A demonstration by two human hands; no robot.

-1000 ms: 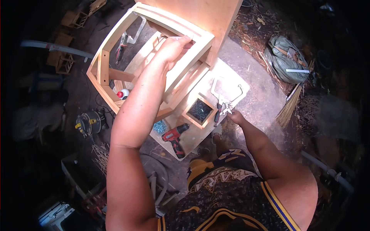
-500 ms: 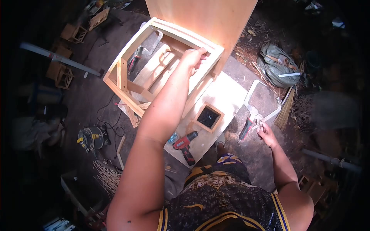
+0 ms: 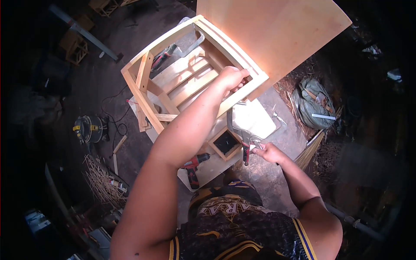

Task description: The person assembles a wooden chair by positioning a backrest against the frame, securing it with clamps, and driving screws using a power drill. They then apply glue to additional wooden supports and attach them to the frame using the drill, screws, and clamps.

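My left hand [image 3: 234, 79] grips the near rail of a pale wooden frame [image 3: 143, 93] that stands on the floor, with a large plywood panel [image 3: 277, 34] leaning against its far side. My right hand [image 3: 268, 152] holds a metal locking C-clamp [image 3: 243, 134] by its red-tipped handles, its jaws pointing up toward the frame's near rail. The clamp hangs over a white board [image 3: 255, 121] on the ground.
On the white board lie a small wooden box of screws [image 3: 225, 143] and a red cordless drill [image 3: 193, 167]. Another clamp [image 3: 167, 54] lies inside the frame. A yellow-and-black shop vacuum [image 3: 89, 128] sits left, a green bag [image 3: 313, 104] and broom [image 3: 308, 152] right.
My right hand lifted the clamp off the board, swung it out right, then brought it back up toward the frame's near rail. My left hand kept its grip on the frame.
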